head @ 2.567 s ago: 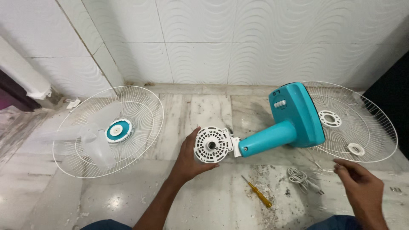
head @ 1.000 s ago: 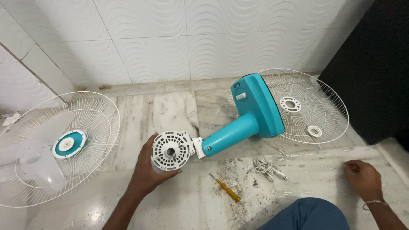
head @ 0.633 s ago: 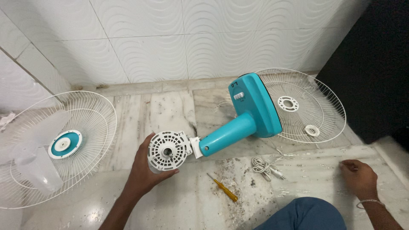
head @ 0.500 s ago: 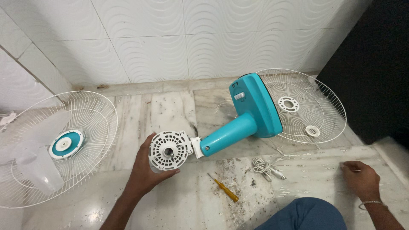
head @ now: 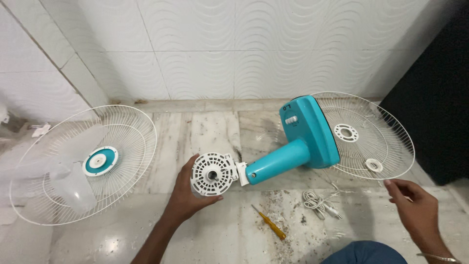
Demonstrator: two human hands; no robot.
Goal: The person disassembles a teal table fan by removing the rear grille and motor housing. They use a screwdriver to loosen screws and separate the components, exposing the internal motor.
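A marble floor (head: pixel 210 127), gritty with dust and crumbs, runs up to a wall of white wavy tiles (head: pixel 234 44). On it lies the fan body, which I take as my landmark: a teal stand (head: pixel 298 146) with a round white motor housing (head: pixel 213 174) at its near end.

My left hand (head: pixel 188 195) cups that motor housing from below and from the left, thumb up along its left rim, fingers curled under its lower edge, so the housing sits right against my palm with its vented face turned up toward me. The teal neck reaches away from the hand, up and to the right, to the broad teal base.

Behind the base, touching it, a white wire guard (head: pixel 376 134) lies flat, with a small white ring (head: pixel 374 165) resting on its wires. My right hand (head: pixel 415 210) hangs just below this guard's near rim, loosely open, fingers slightly bent and holding nothing that I can see.

Between my two hands, in front of the stand, lie a yellow-handled screwdriver (head: pixel 269 223) and a coiled white cord (head: pixel 320 205). Well to the left of the motor housing sits the other wire guard (head: pixel 122 122) with a teal centre cap (head: pixel 100 161), and the pale fan blade (head: pixel 73 188) resting in it.
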